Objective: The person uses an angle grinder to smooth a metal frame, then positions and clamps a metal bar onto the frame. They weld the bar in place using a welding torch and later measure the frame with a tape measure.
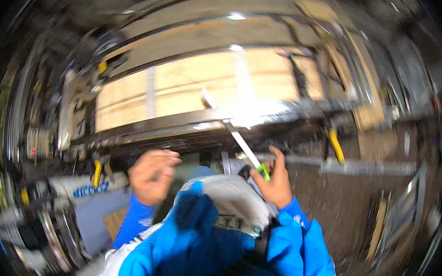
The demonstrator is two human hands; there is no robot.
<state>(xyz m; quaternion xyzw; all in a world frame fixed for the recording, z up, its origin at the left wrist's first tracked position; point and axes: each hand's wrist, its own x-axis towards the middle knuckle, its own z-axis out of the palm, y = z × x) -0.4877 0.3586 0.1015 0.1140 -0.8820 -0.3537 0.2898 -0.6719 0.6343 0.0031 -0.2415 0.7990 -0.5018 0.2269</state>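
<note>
My right hand (pixel 274 182) is closed around a green tape measure (pixel 264 171). Its pale blade (pixel 245 147) is drawn out away from me to the left, crossing the near rail of a dark metal frame (pixel 175 122). The blade's far end lies over light tan boards (pixel 184 83) within the frame. My left hand (pixel 151 176) hovers on the near side of the frame, apart from it, holding nothing, with its fingers loosely bent. Motion blurs the picture, and glare washes out part of the near rail.
Yellow-handled clamps (pixel 336 146) hang at the near rail, with another yellow handle (pixel 97 174) at the left. A white bag-like roll (pixel 87 185) lies left of me. Metal bars (pixel 399 219) and wood strips (pixel 378 228) stand at the right.
</note>
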